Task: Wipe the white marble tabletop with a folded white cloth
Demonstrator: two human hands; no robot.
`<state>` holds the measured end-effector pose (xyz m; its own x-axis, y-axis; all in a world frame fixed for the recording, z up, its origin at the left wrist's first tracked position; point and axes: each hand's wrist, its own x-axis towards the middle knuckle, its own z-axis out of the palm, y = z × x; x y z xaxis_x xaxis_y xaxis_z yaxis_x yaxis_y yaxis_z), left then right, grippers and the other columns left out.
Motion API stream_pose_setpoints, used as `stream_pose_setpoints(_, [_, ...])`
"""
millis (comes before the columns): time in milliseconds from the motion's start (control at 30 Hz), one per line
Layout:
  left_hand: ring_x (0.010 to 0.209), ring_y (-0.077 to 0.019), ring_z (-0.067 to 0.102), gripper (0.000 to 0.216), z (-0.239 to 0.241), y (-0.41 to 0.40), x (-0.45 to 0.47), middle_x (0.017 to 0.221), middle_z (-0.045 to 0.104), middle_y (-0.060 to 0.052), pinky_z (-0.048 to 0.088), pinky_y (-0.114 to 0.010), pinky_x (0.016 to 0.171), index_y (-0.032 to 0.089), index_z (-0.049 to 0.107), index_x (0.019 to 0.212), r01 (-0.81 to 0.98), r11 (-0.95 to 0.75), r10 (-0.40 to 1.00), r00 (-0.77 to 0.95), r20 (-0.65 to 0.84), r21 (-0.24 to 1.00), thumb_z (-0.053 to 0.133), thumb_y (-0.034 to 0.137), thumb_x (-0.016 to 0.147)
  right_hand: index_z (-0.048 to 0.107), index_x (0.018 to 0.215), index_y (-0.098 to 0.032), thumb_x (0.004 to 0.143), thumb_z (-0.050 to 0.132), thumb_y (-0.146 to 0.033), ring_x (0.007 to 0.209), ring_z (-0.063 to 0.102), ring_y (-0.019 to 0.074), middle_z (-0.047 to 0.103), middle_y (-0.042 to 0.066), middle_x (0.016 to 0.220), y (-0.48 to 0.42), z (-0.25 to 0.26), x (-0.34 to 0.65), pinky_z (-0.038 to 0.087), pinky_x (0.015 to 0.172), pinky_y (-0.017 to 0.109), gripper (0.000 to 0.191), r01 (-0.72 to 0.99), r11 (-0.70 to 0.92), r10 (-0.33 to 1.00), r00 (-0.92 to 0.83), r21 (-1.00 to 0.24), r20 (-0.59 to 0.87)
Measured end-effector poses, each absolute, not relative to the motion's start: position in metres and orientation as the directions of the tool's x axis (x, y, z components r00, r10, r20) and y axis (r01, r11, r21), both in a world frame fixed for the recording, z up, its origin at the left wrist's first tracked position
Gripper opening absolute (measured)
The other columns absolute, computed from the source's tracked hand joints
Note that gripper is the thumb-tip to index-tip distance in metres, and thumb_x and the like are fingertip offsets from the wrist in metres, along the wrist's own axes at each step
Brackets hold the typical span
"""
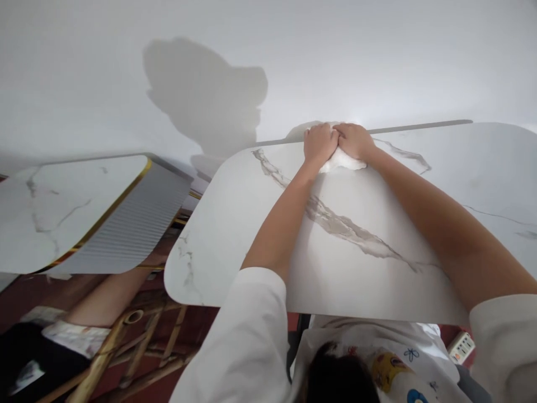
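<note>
A white cloth (343,161) lies bunched on the white marble-patterned tabletop (235,224), close to its far edge by the wall. My left hand (320,143) presses on the left part of the cloth, its fingers bent over it. Beside it, touching at the fingers, my right hand (355,142) grips the cloth from the right. Both arms reach straight forward across the tabletop. Much of the cloth is hidden under my hands.
Left stands a second marble-patterned table (92,196) with gold trim and a ribbed grey side. A bamboo chair (134,336) and another person's legs (113,296) show below. The white wall (377,56) rises behind. A power strip (461,348) is at lower right.
</note>
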<state>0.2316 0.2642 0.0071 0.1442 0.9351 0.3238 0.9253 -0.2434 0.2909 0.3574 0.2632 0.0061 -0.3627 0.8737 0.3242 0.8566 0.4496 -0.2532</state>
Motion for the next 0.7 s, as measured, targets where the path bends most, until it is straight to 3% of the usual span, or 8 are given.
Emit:
stream_pose_setpoints(100, [0.12,-0.0302,0.052,0.031,0.01,0.266,0.238,0.116,0.065,-0.011,0.031,-0.048,0.107,0.021,0.06,0.11,0.918,-0.244,0.942,0.149,0.3,0.311,0.034,0.029,0.097,0.063,0.117,-0.009,0.094,0.025,-0.014,0.115,0.058,0.0278,0.065,0.014,0.126,0.262,0.009,0.363,0.04,0.093,0.037,0.045,0.869,0.421,0.887,-0.334,-0.259,0.32])
stream_pose_setpoints(333, [0.116,-0.0307,0.055,0.031,0.014,0.258,0.235,0.114,0.067,-0.013,0.034,-0.048,0.105,0.021,0.063,0.106,0.908,-0.277,0.93,0.172,0.325,0.313,0.035,0.028,0.095,0.061,0.122,-0.015,0.094,0.03,-0.017,0.114,0.058,0.0282,0.064,0.013,0.128,0.256,0.009,0.359,0.041,0.095,0.039,0.042,0.906,0.382,0.896,-0.315,-0.184,0.314])
stream_pose_setpoints(700, [0.124,-0.0268,0.05,0.036,0.015,0.205,0.232,0.129,0.062,-0.012,0.033,-0.042,0.108,0.015,0.057,0.121,0.91,-0.343,0.902,0.251,0.35,0.231,0.035,0.026,0.095,0.053,0.133,-0.008,0.094,0.03,-0.017,0.127,0.046,0.0313,0.054,0.019,0.139,0.197,0.003,0.355,0.034,0.103,0.044,0.046,0.92,0.359,0.885,-0.282,-0.159,0.37])
